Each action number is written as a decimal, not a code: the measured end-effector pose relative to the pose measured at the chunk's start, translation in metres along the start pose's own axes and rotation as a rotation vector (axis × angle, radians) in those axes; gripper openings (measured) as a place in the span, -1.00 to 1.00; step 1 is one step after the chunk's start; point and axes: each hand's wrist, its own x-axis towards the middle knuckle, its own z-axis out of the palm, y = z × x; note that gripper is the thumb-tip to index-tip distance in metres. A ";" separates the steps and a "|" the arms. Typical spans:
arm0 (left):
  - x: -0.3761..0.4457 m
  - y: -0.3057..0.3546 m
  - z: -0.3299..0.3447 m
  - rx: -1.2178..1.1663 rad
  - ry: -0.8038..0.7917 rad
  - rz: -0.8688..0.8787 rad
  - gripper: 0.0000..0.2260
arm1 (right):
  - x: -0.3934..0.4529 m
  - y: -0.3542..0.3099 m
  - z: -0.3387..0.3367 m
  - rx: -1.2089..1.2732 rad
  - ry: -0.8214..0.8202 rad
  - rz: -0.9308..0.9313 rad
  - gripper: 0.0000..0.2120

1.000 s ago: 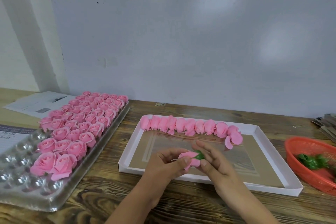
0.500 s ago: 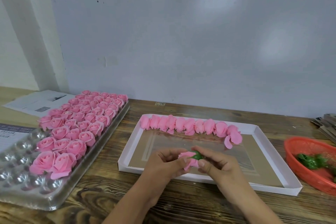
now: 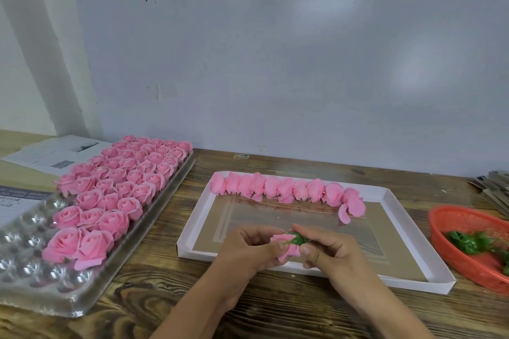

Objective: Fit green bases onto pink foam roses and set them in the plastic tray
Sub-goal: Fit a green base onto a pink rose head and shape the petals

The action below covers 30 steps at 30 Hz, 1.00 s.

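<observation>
STEP: fitting base | left hand (image 3: 248, 249) grip pinched shut around pink rose (image 3: 286, 248), above the white box (image 3: 429, 279) | right hand (image 3: 327, 252) fingertips closed on green base (image 3: 297, 239), pressing it on | NEXT: seat it squarely, then carry to an empty pocket in plastic tray (image 3: 41, 281)

- No text, label, brand or number can be read anywhere in the head view;
- the printed sheets (image 3: 55, 153) at the far left of the table (image 3: 154, 308) carry lines of print and small pictures, too blurred to read;
- the dark-banded paper (image 3: 19, 198) beside the plastic tray (image 3: 82, 305) shows pale lettering, illegible;
- a small sticker (image 3: 241, 155) on the table by the wall is too small to make out.
</observation>
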 end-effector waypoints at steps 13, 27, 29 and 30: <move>0.004 0.002 0.000 0.016 0.042 0.154 -0.72 | 0.001 -0.001 0.008 0.100 0.056 -0.042 -0.62; 0.002 -0.008 0.001 0.146 0.046 0.254 -0.48 | -0.003 0.003 0.007 0.505 -0.063 0.183 -0.63; 0.000 -0.007 0.001 0.170 0.022 0.246 -0.44 | -0.003 0.001 0.003 0.516 -0.113 0.236 -0.60; 0.000 -0.007 0.001 0.188 0.013 0.247 -0.43 | -0.004 0.000 0.001 0.507 -0.145 0.259 -0.59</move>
